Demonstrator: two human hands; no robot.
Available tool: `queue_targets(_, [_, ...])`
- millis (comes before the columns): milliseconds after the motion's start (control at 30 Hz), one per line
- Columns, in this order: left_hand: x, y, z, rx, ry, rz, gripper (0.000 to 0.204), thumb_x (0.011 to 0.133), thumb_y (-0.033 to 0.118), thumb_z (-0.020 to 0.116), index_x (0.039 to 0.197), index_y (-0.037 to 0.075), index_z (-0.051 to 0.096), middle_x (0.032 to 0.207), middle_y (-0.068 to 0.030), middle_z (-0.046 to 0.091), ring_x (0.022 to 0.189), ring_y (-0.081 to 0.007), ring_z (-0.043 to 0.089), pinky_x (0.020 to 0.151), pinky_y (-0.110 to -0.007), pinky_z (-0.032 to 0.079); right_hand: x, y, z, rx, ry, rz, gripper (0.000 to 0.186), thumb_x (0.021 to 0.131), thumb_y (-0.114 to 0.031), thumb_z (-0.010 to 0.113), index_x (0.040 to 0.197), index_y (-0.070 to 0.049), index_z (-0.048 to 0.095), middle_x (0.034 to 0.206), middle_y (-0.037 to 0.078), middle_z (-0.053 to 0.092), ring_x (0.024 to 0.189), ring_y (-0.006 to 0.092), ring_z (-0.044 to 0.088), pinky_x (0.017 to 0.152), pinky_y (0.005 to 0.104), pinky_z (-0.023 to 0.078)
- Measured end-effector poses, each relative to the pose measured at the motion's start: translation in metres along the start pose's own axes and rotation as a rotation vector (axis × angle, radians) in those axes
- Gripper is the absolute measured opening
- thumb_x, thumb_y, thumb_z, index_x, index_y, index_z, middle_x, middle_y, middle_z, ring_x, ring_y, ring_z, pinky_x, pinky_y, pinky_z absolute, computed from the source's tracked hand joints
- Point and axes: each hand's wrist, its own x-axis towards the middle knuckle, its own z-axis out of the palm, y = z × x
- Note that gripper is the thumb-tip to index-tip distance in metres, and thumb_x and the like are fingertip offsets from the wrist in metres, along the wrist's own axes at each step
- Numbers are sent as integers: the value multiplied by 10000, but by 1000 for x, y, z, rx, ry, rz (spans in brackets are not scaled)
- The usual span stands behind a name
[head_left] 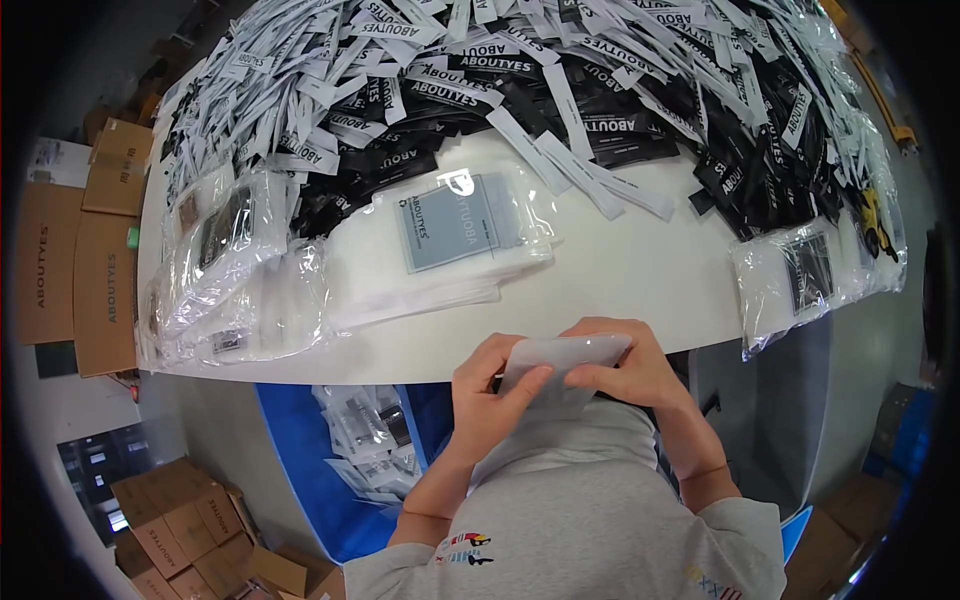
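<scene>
Both my hands grip a frosted, whitish plastic bag in front of my body, just off the table's near edge. My left hand pinches its left side with the thumb on the near face. On the other side my right hand holds it the same way, fingers curled behind the top. Whether anything is inside the bag cannot be seen. Straight ahead on the table lies a stack of clear plastic bags with a grey printed panel on top.
Black and white flat packets heap across the far side of the white table. Wrapped bag bundles lie at left and right. Yellow-handled scissors rest far right. Below are a blue bin with packages and cardboard boxes.
</scene>
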Motion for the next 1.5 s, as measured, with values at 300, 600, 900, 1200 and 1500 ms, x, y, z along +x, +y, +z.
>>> queue_targets(300, [5,-10,7,125,-14,23,87,799,-44,640,882,-50,663,815,-36,646,701,-75,535,599,-201,408,-6,4,4,-291,176,-285,128,819,-30,647,943,-20,678,718,75,648,634,113,574,576,242,441])
queue_targets(600, [-5,26,-18,238,-197,14,159,808,-31,593,939,-17,684,831,-109,679,705,-158,631,643,-228,489,3,-26,-52,-423,148,-72,178,851,-56,607,1017,-28,665,853,97,680,743,150,619,708,273,470])
queue_targets(900, [-5,97,-9,-41,-387,620,226,630,-38,530,799,-41,680,693,-122,665,593,-238,663,554,-284,543,96,-41,-94,-1635,444,-292,425,703,100,492,1124,60,523,1096,189,518,1073,338,468,889,386,411])
queue_targets(1200, [-71,-12,-213,512,258,-364,132,810,66,633,752,-50,603,638,-3,591,567,-123,514,553,-252,416,83,-41,-115,-1570,557,-352,320,728,121,484,1031,18,486,897,175,558,869,301,557,736,381,448])
queue_targets(1500, [-91,-31,-215,995,213,-201,281,656,89,774,886,-30,663,857,-143,668,726,-289,619,688,-306,485,63,-32,-94,-642,631,-501,148,845,1,590,989,-18,560,824,30,586,728,100,543,682,213,424])
